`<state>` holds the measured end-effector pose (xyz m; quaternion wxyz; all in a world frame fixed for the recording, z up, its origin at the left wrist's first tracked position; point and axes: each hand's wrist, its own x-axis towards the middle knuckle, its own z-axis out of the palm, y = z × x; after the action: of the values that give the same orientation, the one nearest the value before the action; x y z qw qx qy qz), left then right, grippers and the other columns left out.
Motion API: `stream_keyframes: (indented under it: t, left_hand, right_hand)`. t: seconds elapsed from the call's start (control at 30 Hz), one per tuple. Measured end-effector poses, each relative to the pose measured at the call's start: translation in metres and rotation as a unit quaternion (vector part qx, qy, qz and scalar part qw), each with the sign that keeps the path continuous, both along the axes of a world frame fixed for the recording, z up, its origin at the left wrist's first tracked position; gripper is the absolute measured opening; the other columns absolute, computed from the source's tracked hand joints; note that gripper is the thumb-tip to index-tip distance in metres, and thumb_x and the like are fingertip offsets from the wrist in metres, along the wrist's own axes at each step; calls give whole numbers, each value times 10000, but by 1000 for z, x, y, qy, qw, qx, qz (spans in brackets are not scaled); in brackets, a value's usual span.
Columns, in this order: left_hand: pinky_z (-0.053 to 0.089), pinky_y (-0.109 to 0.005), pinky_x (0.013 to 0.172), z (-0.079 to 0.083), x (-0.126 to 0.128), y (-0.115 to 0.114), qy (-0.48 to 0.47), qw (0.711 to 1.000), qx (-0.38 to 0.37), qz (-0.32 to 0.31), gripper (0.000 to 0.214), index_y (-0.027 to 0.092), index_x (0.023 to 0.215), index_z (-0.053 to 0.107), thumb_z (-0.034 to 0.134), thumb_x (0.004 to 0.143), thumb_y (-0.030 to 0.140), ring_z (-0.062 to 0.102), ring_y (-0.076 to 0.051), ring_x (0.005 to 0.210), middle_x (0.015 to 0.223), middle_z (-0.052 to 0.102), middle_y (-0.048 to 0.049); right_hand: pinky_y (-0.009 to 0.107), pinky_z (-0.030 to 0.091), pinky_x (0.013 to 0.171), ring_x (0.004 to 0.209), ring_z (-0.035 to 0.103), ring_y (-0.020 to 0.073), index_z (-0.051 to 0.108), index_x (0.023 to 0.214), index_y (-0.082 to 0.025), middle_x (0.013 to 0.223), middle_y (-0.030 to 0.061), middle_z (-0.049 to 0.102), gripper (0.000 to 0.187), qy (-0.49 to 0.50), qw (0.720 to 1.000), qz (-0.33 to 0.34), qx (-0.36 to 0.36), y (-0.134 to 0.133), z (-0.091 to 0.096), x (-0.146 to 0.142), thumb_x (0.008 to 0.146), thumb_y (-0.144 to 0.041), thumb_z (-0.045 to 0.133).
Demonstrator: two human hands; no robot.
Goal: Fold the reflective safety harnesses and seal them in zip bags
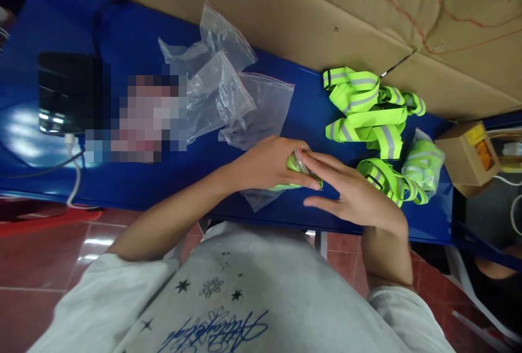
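My left hand (267,165) is closed around a folded neon-green reflective strap in a clear plastic bag (299,167) at the near edge of the blue table (122,32). My right hand (353,192) has its fingers stretched out, pressing on the same bagged strap from the right. The bag's loose end (256,198) hangs out under my left hand. A pile of neon-green reflective straps (367,108) lies just beyond my right hand, with another bagged strap (424,162) to its right.
Several empty clear zip bags (228,86) lie at the table's middle. A black device (67,92) with a white cable sits at the left. Brown cardboard (326,10) lines the far side. A small cardboard box (468,154) stands at the right.
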<state>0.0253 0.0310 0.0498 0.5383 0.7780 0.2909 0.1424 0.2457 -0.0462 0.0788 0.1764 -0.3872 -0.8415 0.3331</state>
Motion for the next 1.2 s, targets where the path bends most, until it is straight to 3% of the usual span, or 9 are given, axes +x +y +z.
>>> stream_keyframes:
  t: [0.1,0.23,0.47,0.6,0.67,0.77,0.93,1.1,1.2]
  left_hand:
    - [404,-274,705,1,4,-5,12,999,-25,31,531,191,1002,736,788,802,679,681,-181,826,905,767,-5]
    - [432,-268,689,-4,8,-8,-4,995,-88,40,483,188,1012,716,784,826,629,676,-168,799,879,762,-9]
    - [555,-298,817,-26,0,-9,-93,921,-378,26,771,207,1452,545,853,789,453,726,-210,1031,1214,740,-110]
    - [545,-286,773,-35,3,-17,-63,950,-299,64,706,206,1443,550,815,833,444,724,-190,945,1097,750,-80]
    - [564,-308,833,-34,6,-20,-66,962,-261,40,672,200,1420,553,807,841,427,729,-208,1025,1172,744,-100]
    - [583,-334,886,-30,8,-18,-73,953,-295,-20,683,199,1433,506,804,848,385,745,-215,1050,1187,749,-99]
    - [583,-282,756,-19,-5,-6,-59,958,-281,-22,631,217,1434,495,769,878,336,760,-189,892,974,761,-22]
    - [515,-219,646,-4,-12,-11,-59,962,-265,-32,607,221,1469,502,731,913,305,720,-151,771,865,738,2]
    - [501,-201,649,-8,-8,-17,-105,947,-302,21,698,229,1500,495,797,877,315,687,-124,720,819,721,27]
  right_hand:
    - [394,611,1062,1318,670,222,400,1608,-280,1474,91,650,639,11,999,-37,-10,-1,-4,-2,1015,-173,611]
    - [351,645,959,1134,751,194,516,1500,-237,1376,87,712,533,38,997,-35,-64,4,-8,-2,986,-155,633]
    - [292,646,870,957,761,149,712,1191,-190,1111,56,775,227,167,952,-177,-185,-5,-16,7,984,-282,697]
    - [282,638,861,960,746,131,540,1421,-196,1115,50,771,379,137,955,-98,-244,-10,-16,8,1051,-269,576]
    - [285,638,863,973,734,126,386,1538,-211,1183,65,743,513,142,952,-48,-266,-11,-17,6,1057,-264,557]
    - [271,636,867,1051,704,126,251,1612,-266,1416,111,609,683,182,939,1,-291,-14,-26,-4,1027,-260,603]
    - [305,625,930,1121,674,144,8,1668,-318,1460,119,557,868,303,908,-7,-290,-22,-53,-29,1028,-280,594]
    - [280,628,887,1062,693,136,-8,1697,-343,1506,120,563,815,270,918,32,-290,-24,-50,-30,1074,-265,512]
    - [288,621,906,1069,708,154,47,1709,-336,1595,122,507,810,219,946,10,-238,-22,-36,-19,1065,-250,530]
